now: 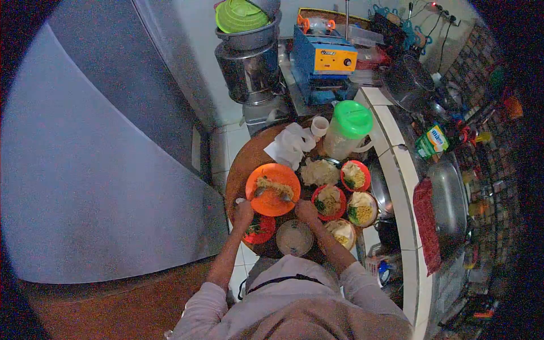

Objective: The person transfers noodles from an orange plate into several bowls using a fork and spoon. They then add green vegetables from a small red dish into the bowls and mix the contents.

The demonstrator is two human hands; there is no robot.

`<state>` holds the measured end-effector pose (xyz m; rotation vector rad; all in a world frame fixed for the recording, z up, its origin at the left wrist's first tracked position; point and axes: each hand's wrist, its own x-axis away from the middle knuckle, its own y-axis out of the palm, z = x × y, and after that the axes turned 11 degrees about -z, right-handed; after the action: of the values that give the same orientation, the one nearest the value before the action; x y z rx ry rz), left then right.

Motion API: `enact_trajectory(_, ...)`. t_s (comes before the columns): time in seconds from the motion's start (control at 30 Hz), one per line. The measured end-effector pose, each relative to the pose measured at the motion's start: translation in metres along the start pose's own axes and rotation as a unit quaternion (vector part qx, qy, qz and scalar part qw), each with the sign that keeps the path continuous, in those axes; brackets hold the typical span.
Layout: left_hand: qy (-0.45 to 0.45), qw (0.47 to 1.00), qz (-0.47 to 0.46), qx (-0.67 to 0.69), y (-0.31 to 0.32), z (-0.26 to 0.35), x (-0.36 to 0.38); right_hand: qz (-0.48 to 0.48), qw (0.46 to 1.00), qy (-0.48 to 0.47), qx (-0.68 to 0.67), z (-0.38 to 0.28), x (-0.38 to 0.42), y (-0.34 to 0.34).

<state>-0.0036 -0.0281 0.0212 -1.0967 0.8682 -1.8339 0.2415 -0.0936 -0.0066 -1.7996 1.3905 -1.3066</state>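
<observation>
An orange plate [273,207] with a heap of noodles [275,186] lies on the round brown table [237,161]. At its lower left, my left hand [243,213] is closed on a metal utensil [259,192], fork or spoon, whose tip reaches the noodles. From the lower right, my right hand [306,211] grips a spoon [285,197] against the other end of the heap. Under my left wrist is a red bowl [260,229] with dark greens. A pale translucent bowl [294,238] stands between my forearms.
Several bowls of food, including a red bowl [329,202], crowd the table's right side. Behind them stand a green-lidded pitcher [349,127], a white cup [319,126] and crumpled white paper [293,144]. A tiled counter edge [405,218] runs along the right.
</observation>
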Motion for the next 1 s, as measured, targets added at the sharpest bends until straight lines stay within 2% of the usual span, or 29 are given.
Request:
enact_trajectory(0.07,0.023,0.999,0.006,0.044,-0.019,0.021,0.015,0.053,0.991,0.011,-0.126,-0.037,0.024,-0.051)
enact_trajectory(0.2,0.068,0.994,-0.002,0.079,-0.026,0.04,0.019,0.079,0.989,0.045,-0.116,-0.039,0.017,-0.062)
enact_trajectory(0.27,0.173,0.971,0.01,-0.163,0.019,0.016,-0.011,0.111,0.989,-0.051,-0.086,-0.037,0.019,-0.07)
enact_trajectory(0.3,0.171,0.972,0.01,-0.163,0.042,0.009,-0.028,0.111,0.989,-0.053,-0.085,-0.032,0.014,-0.064)
enact_trajectory(0.37,0.105,0.994,-0.02,-0.025,0.075,0.005,-0.056,0.07,0.994,-0.006,-0.078,-0.014,-0.004,-0.035)
enact_trajectory(0.4,0.107,0.994,-0.019,-0.024,0.068,0.011,-0.054,0.072,0.994,-0.006,-0.077,-0.013,-0.003,-0.027)
enact_trajectory(0.47,0.028,0.999,-0.014,0.042,0.047,0.029,-0.045,0.008,0.999,0.035,-0.004,-0.017,0.004,-0.012)
enact_trajectory(0.6,0.083,0.996,-0.03,-0.031,0.051,0.004,-0.056,0.04,0.999,-0.01,0.028,-0.03,0.017,0.005)
enact_trajectory(0.67,0.142,0.981,0.1,-0.087,0.085,-0.019,-0.08,-0.015,0.998,0.029,0.045,-0.033,0.016,0.008)
enact_trajectory(0.7,0.141,0.981,0.098,-0.087,0.075,-0.015,-0.075,-0.017,0.998,0.029,0.044,-0.033,0.017,0.006)
enact_trajectory(0.77,0.093,0.989,0.049,-0.101,0.036,0.003,-0.058,-0.004,0.997,-0.019,0.073,-0.03,0.019,-0.003)
enact_trajectory(0.8,0.093,0.989,0.05,-0.101,0.033,0.004,-0.054,-0.004,0.997,-0.019,0.072,-0.028,0.021,-0.005)
enact_trajectory(0.87,-0.006,0.993,0.052,-0.111,0.026,0.011,-0.049,0.041,0.996,-0.037,0.063,-0.022,0.024,-0.009)
enact_trajectory(0.9,-0.005,0.992,0.052,-0.111,0.03,0.009,-0.053,0.041,0.996,-0.037,0.063,-0.022,0.025,-0.015)
enact_trajectory(0.97,-0.012,0.994,0.052,-0.099,0.042,-0.002,-0.065,-0.075,0.995,-0.011,0.064,-0.027,0.025,-0.032)
enact_trajectory(1.0,-0.011,0.994,0.053,-0.099,0.033,0.002,-0.059,-0.075,0.995,-0.01,0.064,-0.028,0.026,-0.034)
